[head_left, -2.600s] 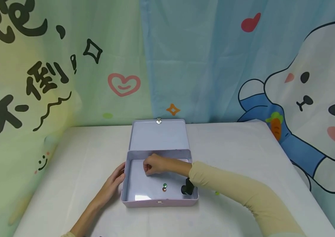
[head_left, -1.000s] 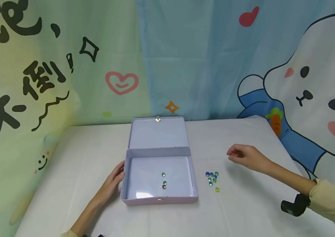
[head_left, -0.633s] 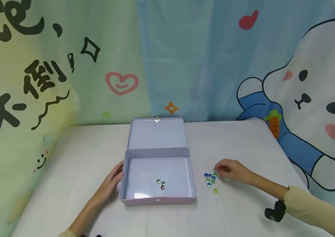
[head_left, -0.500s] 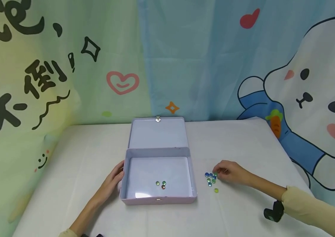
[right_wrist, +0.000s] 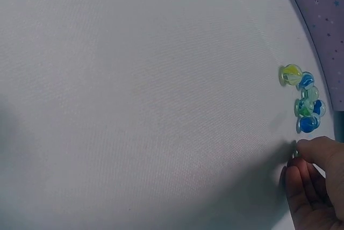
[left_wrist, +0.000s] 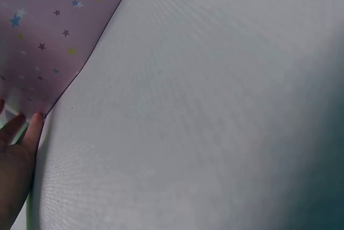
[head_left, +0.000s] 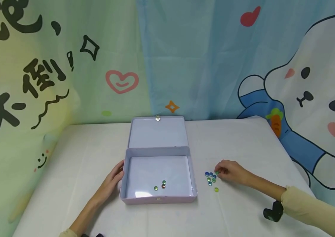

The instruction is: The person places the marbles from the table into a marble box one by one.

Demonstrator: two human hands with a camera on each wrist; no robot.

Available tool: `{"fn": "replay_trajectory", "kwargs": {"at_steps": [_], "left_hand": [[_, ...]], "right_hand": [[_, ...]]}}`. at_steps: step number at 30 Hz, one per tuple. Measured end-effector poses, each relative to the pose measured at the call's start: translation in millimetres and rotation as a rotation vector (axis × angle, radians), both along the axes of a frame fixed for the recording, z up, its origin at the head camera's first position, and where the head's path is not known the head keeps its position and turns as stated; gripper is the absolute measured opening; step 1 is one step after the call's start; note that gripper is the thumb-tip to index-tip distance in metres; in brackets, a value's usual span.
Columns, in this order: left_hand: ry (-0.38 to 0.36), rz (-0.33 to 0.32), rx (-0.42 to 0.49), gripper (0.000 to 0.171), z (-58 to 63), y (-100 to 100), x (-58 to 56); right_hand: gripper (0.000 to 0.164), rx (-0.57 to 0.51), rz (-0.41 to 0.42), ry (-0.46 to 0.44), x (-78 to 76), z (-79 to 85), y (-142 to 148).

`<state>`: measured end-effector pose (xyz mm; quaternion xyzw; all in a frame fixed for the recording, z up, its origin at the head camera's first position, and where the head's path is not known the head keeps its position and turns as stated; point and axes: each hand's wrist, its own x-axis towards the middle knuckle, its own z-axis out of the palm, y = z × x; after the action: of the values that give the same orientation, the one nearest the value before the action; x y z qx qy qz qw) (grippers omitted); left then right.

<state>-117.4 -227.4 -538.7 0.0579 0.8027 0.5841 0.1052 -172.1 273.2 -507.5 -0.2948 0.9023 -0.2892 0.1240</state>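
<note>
Against the left wall of the lidded box [head_left: 159, 200] rests my left hand [head_left: 111, 184], its fingers fairly straight along the side. In the left wrist view its fingertips touch the star-printed box wall [left_wrist: 54, 36]. My right hand [head_left: 232, 171] is right of the box, thumb and fingertips pinching a green glass marble [head_left: 217, 172] at the edge of a small group. The right wrist view shows that pinch, with the marble [right_wrist: 296, 153] mostly hidden by the fingers. Beside it lie blue, green and yellow marbles [right_wrist: 307, 123]. Inside the box are two green marbles [head_left: 155, 188] and an amber one [head_left: 163, 186].
The box lid [head_left: 158, 133] stands open at the back, with a metal clasp [head_left: 157, 118] on its edge. A yellow-green marble [head_left: 216, 189] lies apart in front of the group. White cloth covers the table [head_left: 96, 144], and a printed curtain [head_left: 176, 65] hangs behind.
My right hand has left the box, swung right and come down to the marbles, now pinching one. A green marble appeared in the box and rolled forward-left. My left hand stayed.
</note>
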Motion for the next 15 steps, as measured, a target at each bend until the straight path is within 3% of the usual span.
{"fn": "replay_trajectory", "kwargs": {"at_steps": [8,15], "left_hand": [[0.015,-0.005,0.009,0.053,-1.1,-1.1,-0.6],[0.008,-0.002,0.004,0.052,-0.5,-1.7,0.0]], "right_hand": [[0.016,0.023,-0.029,-0.018,-0.8,8.1,-1.7],[0.015,0.005,-0.072,0.018,-11.2,21.2,-6.9]]}}
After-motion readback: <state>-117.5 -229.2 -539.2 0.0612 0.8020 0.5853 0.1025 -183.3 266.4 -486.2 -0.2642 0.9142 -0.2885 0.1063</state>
